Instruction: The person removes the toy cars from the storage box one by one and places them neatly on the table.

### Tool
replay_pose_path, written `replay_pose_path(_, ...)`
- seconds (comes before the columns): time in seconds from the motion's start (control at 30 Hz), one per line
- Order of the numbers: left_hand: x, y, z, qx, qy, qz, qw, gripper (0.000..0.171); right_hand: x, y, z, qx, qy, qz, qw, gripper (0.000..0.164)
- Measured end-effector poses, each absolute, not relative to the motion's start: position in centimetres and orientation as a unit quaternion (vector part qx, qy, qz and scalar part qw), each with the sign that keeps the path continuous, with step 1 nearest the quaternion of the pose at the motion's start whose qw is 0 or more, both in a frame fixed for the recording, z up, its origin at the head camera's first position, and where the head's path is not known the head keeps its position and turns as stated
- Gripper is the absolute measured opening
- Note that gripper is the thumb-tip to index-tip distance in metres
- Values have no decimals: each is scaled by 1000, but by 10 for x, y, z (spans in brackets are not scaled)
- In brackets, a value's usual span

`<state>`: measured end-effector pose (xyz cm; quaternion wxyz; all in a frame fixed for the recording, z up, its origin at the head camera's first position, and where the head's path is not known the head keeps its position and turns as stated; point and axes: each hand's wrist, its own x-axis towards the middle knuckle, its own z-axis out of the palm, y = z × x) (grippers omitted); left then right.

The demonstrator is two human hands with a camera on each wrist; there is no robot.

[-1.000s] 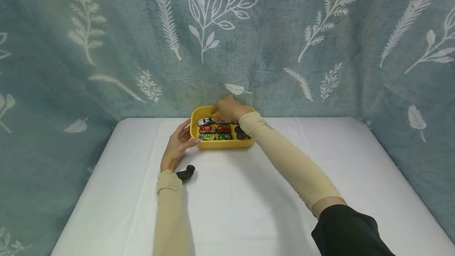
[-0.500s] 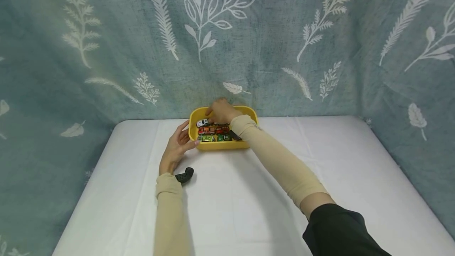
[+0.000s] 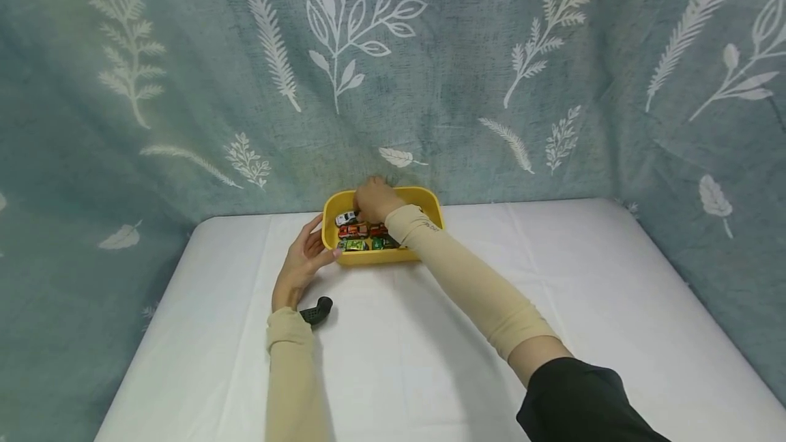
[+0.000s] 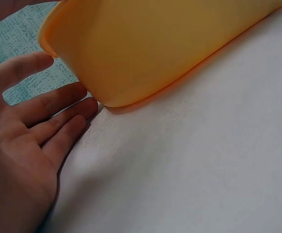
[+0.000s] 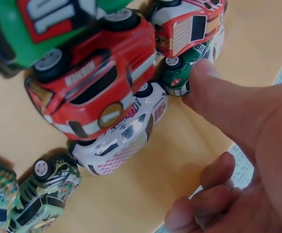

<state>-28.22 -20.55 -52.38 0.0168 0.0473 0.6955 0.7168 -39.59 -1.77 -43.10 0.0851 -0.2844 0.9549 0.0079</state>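
A shallow yellow tray (image 3: 379, 258) stands at the table's back edge with several toy cars in it. My left hand (image 3: 301, 266) holds the tray's left end, its thumb at the front corner; in the left wrist view fingertips meet the outer wall. Over the back of the tray is my right hand (image 3: 376, 200). In the right wrist view one digit's tip touches a dark green toy car (image 5: 174, 77); the other visible fingers bend loosely, apart from the cars. Around it are a white car (image 5: 126, 138), a red car (image 5: 95, 92) and a camouflage car (image 5: 46, 196).
White cloth covers the table (image 3: 417, 353). A black curved object (image 3: 316, 311) sits by the left wrist. Patterned teal fabric (image 3: 454, 87) hangs right behind the tray and along the sides.
My right hand has shifted left along the back of the tray, toward the white car. My left hand keeps its place at the tray's left end. The head view has turned slightly.
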Motion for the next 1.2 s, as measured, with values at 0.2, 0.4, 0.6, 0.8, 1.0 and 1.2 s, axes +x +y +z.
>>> replay_pose_path(0.2,-282,-206,-523,53,694,718,13,93,-397,-18,-433,-284,956,-8,71,22)
replay_pose_path(0.4,-280,-206,-524,61,693,718,13,94,-395,-18,-432,-276,958,-24,71,20)
replay_pose_path(0.6,-280,-206,-522,54,694,718,11,93,-397,-23,-434,-274,959,-5,70,20)
replay_pose_path(0.8,-282,-206,-523,52,693,719,11,92,-398,-26,-436,-290,956,25,47,15)
replay_pose_path(1.0,-282,-205,-524,49,693,720,7,92,-395,-26,-438,-280,959,34,33,16)
replay_pose_path(1.2,-281,-203,-523,55,690,721,6,92,-395,-28,-443,-270,960,70,13,22)
